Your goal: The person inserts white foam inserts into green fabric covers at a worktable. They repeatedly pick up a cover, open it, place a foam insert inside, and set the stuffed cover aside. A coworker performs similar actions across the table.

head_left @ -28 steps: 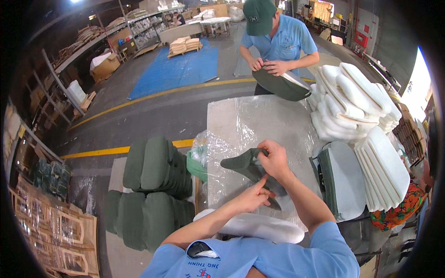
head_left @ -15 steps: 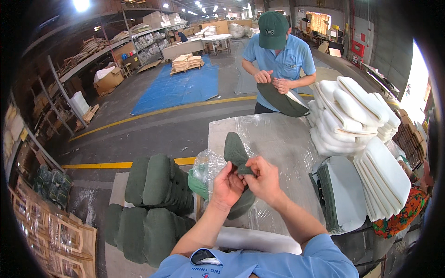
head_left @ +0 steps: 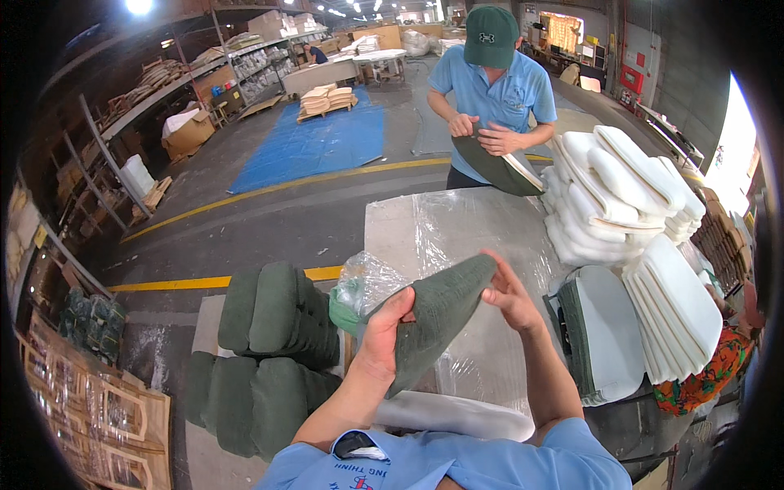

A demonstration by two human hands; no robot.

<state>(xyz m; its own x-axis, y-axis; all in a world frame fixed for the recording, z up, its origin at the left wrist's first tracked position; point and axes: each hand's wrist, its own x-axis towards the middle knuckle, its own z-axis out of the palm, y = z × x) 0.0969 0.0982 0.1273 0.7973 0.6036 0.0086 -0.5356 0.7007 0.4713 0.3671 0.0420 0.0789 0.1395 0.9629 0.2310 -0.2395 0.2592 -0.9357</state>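
Observation:
A dark green fabric-covered cushion (head_left: pixel 445 314) is held up on edge above the table, slanting from lower left to upper right. My left hand (head_left: pixel 384 335) is closed round its lower left side, thumb on the near face and the other fingers hidden behind. At the upper right end my right hand (head_left: pixel 513 298) grips the tip, its thumb toward me and its fingers along the far edge. Below, the wrapped tabletop (head_left: pixel 482 367) shows under clear plastic film, with a white foam pad (head_left: pixel 457 418) along its near edge.
Stacked green cushions (head_left: pixel 273 318) stand at left beside a clear plastic bag (head_left: pixel 363 286). Folded white foam (head_left: pixel 612 188), white pads (head_left: pixel 674 306) and grey-backed green covers (head_left: pixel 600 335) lie at right. Across the table, a co-worker (head_left: pixel 494 98) holds another green cushion (head_left: pixel 498 167).
The cushion has turned from upright to a slant, its broad side now showing. My right hand has moved from the pinched fabric at its middle to the upper right end; my left hand shifted lower left.

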